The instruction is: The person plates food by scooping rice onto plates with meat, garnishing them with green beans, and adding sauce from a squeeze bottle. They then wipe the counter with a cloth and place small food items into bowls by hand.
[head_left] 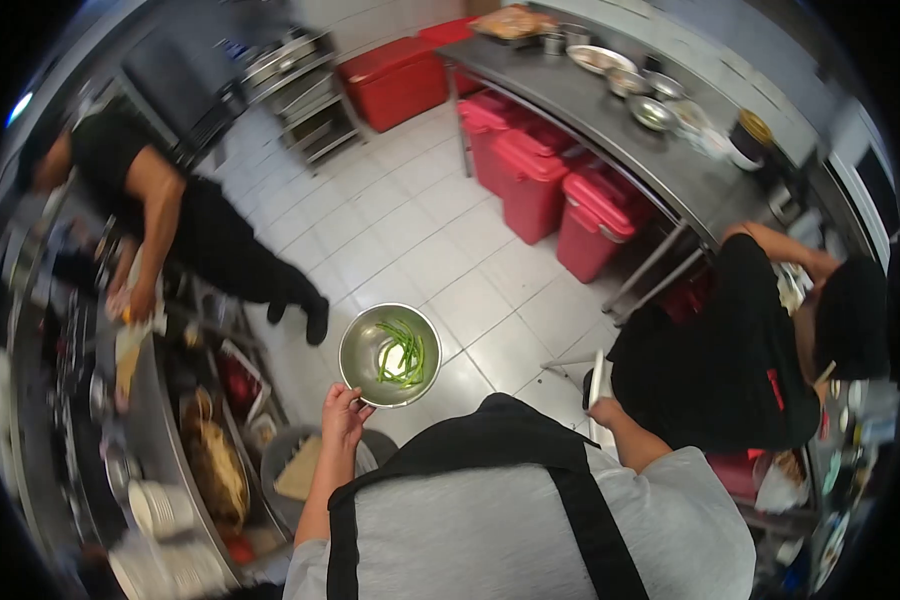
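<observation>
A round metal bowl [360, 350] with long green vegetable strips [402, 352] inside is held out over the tiled floor. My left hand [344, 412] grips its near left rim, with the fingers closed on the edge. At my right side, my right hand [603, 411] is closed on a flat white object [598, 385], seen edge-on and hanging beside a co-worker in black [710, 350]. What exactly the white object is cannot be made out.
Another co-worker [150, 200] leans over the left counter [160, 420]. Red lidded bins [595, 215] stand under a steel table [560, 85] holding metal bowls [654, 114]. A rack [315, 105] and a red cooler [390, 85] stand farther back.
</observation>
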`<state>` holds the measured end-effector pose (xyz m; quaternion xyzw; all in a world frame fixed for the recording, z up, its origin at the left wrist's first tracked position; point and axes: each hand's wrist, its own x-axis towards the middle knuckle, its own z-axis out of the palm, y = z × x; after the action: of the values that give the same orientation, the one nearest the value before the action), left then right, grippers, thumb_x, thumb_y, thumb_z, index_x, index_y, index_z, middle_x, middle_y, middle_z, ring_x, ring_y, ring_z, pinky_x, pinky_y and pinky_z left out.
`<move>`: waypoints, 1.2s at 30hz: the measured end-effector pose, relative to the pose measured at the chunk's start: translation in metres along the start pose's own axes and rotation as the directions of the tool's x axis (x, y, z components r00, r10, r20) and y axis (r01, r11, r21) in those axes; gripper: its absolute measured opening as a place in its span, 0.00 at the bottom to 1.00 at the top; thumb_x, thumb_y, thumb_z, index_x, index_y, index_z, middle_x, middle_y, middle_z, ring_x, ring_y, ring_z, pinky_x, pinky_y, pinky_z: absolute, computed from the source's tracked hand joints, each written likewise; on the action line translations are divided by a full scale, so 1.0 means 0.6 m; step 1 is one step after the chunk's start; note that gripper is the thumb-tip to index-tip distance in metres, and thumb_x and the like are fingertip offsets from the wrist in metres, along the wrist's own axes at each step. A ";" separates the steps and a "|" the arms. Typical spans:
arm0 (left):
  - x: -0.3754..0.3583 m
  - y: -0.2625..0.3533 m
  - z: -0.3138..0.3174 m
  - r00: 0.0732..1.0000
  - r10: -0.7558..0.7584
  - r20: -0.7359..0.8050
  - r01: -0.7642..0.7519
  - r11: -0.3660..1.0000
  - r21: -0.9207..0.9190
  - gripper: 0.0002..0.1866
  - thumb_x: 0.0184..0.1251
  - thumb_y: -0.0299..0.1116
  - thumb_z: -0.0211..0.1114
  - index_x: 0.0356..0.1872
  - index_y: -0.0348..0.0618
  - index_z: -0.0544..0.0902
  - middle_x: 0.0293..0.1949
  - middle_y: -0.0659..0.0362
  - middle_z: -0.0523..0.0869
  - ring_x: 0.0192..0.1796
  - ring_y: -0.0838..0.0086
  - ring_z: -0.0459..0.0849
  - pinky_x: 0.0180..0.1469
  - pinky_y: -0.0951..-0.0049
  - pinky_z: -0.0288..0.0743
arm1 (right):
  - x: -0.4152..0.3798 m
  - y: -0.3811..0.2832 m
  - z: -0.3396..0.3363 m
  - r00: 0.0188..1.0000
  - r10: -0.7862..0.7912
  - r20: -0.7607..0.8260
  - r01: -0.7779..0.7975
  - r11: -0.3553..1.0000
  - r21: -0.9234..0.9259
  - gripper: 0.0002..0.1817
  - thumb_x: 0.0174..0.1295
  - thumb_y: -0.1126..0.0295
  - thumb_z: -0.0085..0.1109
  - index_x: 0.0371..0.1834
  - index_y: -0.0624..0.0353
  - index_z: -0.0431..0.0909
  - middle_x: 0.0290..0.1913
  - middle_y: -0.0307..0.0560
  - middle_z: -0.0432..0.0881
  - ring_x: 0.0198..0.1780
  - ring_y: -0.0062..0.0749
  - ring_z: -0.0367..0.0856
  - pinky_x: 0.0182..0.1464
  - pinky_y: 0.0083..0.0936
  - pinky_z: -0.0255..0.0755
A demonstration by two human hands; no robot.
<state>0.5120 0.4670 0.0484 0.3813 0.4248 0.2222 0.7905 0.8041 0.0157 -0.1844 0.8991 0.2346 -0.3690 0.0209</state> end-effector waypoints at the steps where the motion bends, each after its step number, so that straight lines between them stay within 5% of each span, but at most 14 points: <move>1: 0.034 0.015 0.039 0.999 -0.012 0.044 0.010 0.999 0.046 0.09 0.58 0.26 0.62 0.29 0.51 0.69 0.32 0.64 0.77 0.34 0.71 0.78 0.33 0.69 0.76 | -0.005 0.042 0.035 0.995 0.089 0.045 -0.093 0.992 0.088 0.24 0.51 0.47 0.59 0.36 0.59 0.84 0.43 0.55 0.83 0.47 0.44 0.81 0.52 0.35 0.72; 4: 0.150 0.068 0.168 0.981 -0.054 0.184 0.027 0.989 0.147 0.08 0.60 0.29 0.61 0.29 0.52 0.69 0.33 0.64 0.78 0.36 0.71 0.78 0.37 0.68 0.76 | -0.033 0.089 0.085 0.935 0.327 0.139 -0.352 0.904 0.243 0.24 0.51 0.49 0.61 0.37 0.62 0.84 0.43 0.55 0.83 0.44 0.43 0.83 0.49 0.35 0.74; 6: 0.220 0.091 0.257 0.955 -0.086 0.285 0.019 0.973 0.231 0.07 0.61 0.31 0.60 0.29 0.52 0.69 0.33 0.65 0.77 0.37 0.70 0.79 0.40 0.66 0.77 | -0.034 0.095 0.105 0.843 0.431 0.323 -0.538 0.701 0.468 0.25 0.51 0.53 0.64 0.39 0.66 0.82 0.41 0.56 0.83 0.38 0.43 0.84 0.42 0.37 0.77; 12: 0.367 0.102 0.519 0.882 -0.224 0.414 0.069 0.931 0.357 0.07 0.62 0.33 0.61 0.30 0.51 0.69 0.33 0.63 0.78 0.37 0.68 0.79 0.41 0.63 0.78 | 0.100 0.041 0.036 0.791 0.458 0.405 -0.592 0.407 0.696 0.23 0.55 0.53 0.62 0.37 0.67 0.80 0.36 0.55 0.82 0.35 0.42 0.83 0.34 0.38 0.78; 14: 0.413 0.099 0.591 0.868 -0.231 0.441 0.067 0.932 0.356 0.07 0.62 0.31 0.61 0.30 0.51 0.69 0.35 0.62 0.77 0.39 0.66 0.79 0.43 0.63 0.79 | 0.189 0.073 -0.019 0.997 0.056 -0.046 -0.038 0.940 0.339 0.23 0.56 0.49 0.57 0.36 0.61 0.81 0.36 0.56 0.81 0.39 0.43 0.82 0.42 0.37 0.77; 16: 0.451 0.093 0.657 0.873 -0.223 0.434 0.083 0.944 0.319 0.07 0.61 0.30 0.60 0.31 0.51 0.69 0.36 0.61 0.76 0.41 0.64 0.79 0.43 0.63 0.79 | 0.305 0.113 -0.032 0.957 -0.051 -0.287 0.070 0.996 0.055 0.23 0.56 0.45 0.54 0.38 0.54 0.82 0.36 0.53 0.80 0.43 0.44 0.80 0.48 0.37 0.73; 18: 0.500 0.094 0.717 0.879 -0.199 0.433 0.099 0.965 0.241 0.07 0.61 0.29 0.60 0.32 0.50 0.68 0.39 0.60 0.76 0.42 0.61 0.78 0.46 0.63 0.79 | 0.315 0.097 -0.155 0.843 0.304 -0.443 0.101 0.720 0.687 0.09 0.56 0.62 0.61 0.34 0.54 0.80 0.28 0.40 0.78 0.28 0.27 0.75 0.27 0.30 0.71; 21: 0.577 0.102 0.837 0.914 -0.119 0.388 0.057 0.984 0.168 0.07 0.61 0.28 0.60 0.33 0.49 0.69 0.40 0.60 0.76 0.43 0.60 0.77 0.49 0.63 0.79 | 0.280 0.064 -0.323 0.761 0.572 -0.305 0.190 0.252 0.949 0.08 0.55 0.66 0.63 0.35 0.55 0.78 0.29 0.35 0.77 0.28 0.18 0.71 0.25 0.22 0.68; 24: 0.660 0.103 0.973 0.912 -0.066 0.406 0.025 0.994 0.106 0.07 0.61 0.27 0.60 0.35 0.47 0.69 0.41 0.59 0.75 0.45 0.59 0.77 0.48 0.63 0.79 | 0.269 0.077 -0.306 0.718 0.596 -0.360 0.204 0.314 0.927 0.08 0.56 0.66 0.63 0.36 0.55 0.78 0.31 0.35 0.78 0.31 0.17 0.73 0.29 0.20 0.69; 26: 0.727 0.089 1.055 0.893 -0.063 0.446 0.043 0.998 0.054 0.08 0.60 0.25 0.60 0.36 0.44 0.70 0.44 0.58 0.74 0.46 0.59 0.76 0.48 0.64 0.80 | 0.248 0.065 -0.246 0.672 0.664 -0.329 0.074 0.381 0.922 0.12 0.55 0.59 0.60 0.34 0.54 0.80 0.31 0.49 0.82 0.34 0.43 0.82 0.39 0.35 0.75; 28: 0.780 0.074 1.137 0.894 -0.080 0.441 0.088 0.996 0.003 0.10 0.59 0.24 0.61 0.39 0.42 0.70 0.47 0.57 0.72 0.48 0.59 0.74 0.47 0.65 0.81 | 0.215 0.052 -0.162 0.693 0.605 -0.393 -0.057 0.589 0.806 0.14 0.55 0.56 0.55 0.31 0.55 0.79 0.33 0.55 0.81 0.36 0.53 0.80 0.38 0.45 0.75; 30: 0.831 0.061 1.218 0.902 -0.106 0.418 0.128 0.991 -0.026 0.11 0.58 0.24 0.62 0.41 0.41 0.71 0.49 0.56 0.70 0.49 0.59 0.73 0.47 0.66 0.82 | 0.192 0.022 -0.090 0.638 0.767 -0.069 -0.527 0.501 0.686 0.15 0.55 0.55 0.56 0.32 0.56 0.80 0.34 0.53 0.82 0.36 0.50 0.81 0.38 0.43 0.76; 33: 0.908 0.036 1.320 0.909 -0.164 0.382 0.188 0.982 -0.024 0.13 0.59 0.24 0.62 0.44 0.39 0.72 0.51 0.56 0.69 0.49 0.59 0.72 0.46 0.69 0.83 | 0.175 -0.009 -0.010 0.599 0.762 0.248 -0.609 0.233 0.758 0.16 0.56 0.54 0.57 0.34 0.56 0.81 0.34 0.51 0.83 0.35 0.46 0.82 0.37 0.41 0.76; 36: 0.960 0.015 1.396 0.906 -0.151 0.394 0.169 0.986 -0.010 0.14 0.59 0.24 0.62 0.45 0.38 0.71 0.51 0.56 0.68 0.49 0.61 0.72 0.46 0.69 0.83 | 0.207 -0.031 0.052 0.594 0.774 0.221 -0.525 0.165 0.835 0.17 0.56 0.53 0.58 0.36 0.56 0.81 0.34 0.49 0.83 0.34 0.42 0.82 0.35 0.39 0.76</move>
<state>1.5273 0.5144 0.0581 0.3642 0.2828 0.0851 0.8833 0.8522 0.0759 -0.2880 0.8353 -0.3865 -0.2651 -0.2875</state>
